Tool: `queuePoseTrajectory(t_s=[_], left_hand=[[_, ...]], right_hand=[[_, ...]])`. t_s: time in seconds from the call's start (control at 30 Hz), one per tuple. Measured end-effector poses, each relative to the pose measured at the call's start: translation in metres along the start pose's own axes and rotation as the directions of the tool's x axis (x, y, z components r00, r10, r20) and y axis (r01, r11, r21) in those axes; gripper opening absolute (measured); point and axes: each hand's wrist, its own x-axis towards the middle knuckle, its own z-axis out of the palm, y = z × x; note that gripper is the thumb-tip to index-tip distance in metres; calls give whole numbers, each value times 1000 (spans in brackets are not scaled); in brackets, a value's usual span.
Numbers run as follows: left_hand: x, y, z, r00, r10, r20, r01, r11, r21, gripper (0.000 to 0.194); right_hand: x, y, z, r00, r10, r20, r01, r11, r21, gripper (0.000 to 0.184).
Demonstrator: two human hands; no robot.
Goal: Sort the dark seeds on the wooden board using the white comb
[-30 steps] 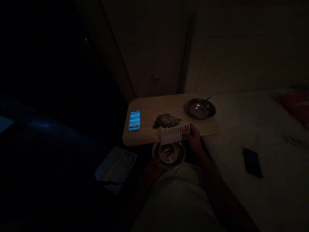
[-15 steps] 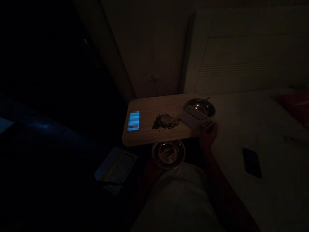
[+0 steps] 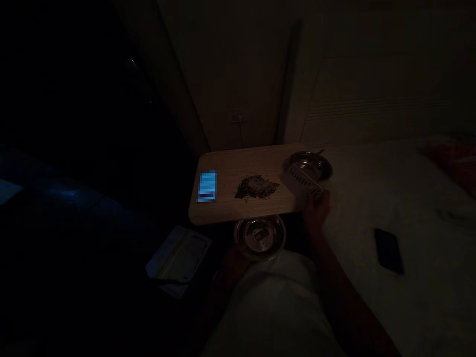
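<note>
Bowl [image 3: 281, 244], round, silvery metal, seems gripped by the left hand [image 3: 238, 262] for steadiness, while the right hand [image 3: 317, 210] holds a whitish, slotted plastic rectangle [image 3: 297, 186] end-on over the pale wooden surface [image 3: 223, 210].

In near darkness, a pale wood-grain tabletop [image 3: 241, 161] with rounded left corners carries a lit, blurred-out screen [image 3: 207, 186] near its left end. Around the middle we see a loose pile [image 3: 256, 187] of small dark bits, paler at its centre, with specks scattered about its edges. A shiny metal bowl [image 3: 310, 161] sits at the far right corner, a thin handle [image 3: 321, 151] jutting past its rim. To the right, a bed [image 3: 353, 193] with a pale cover bears a dark, phone-like slab [image 3: 388, 250] and, farther off, a red item [image 3: 459, 161] too dim for us to identify.
</note>
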Motion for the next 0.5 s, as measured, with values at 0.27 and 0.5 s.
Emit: queuePoseTrajectory(t_s=[0.27, 0.5], left_hand=[[1, -2, -4, 1000, 4, 2, -4, 1000, 13, 58], [5, -3, -4, 998, 12, 69, -13, 1000, 13, 49]], right_hand=[[-11, -14, 15, 995, -33, 99, 19, 990, 139, 29], [-45, -44, 42, 910, -105, 402, -6, 964, 267, 24]])
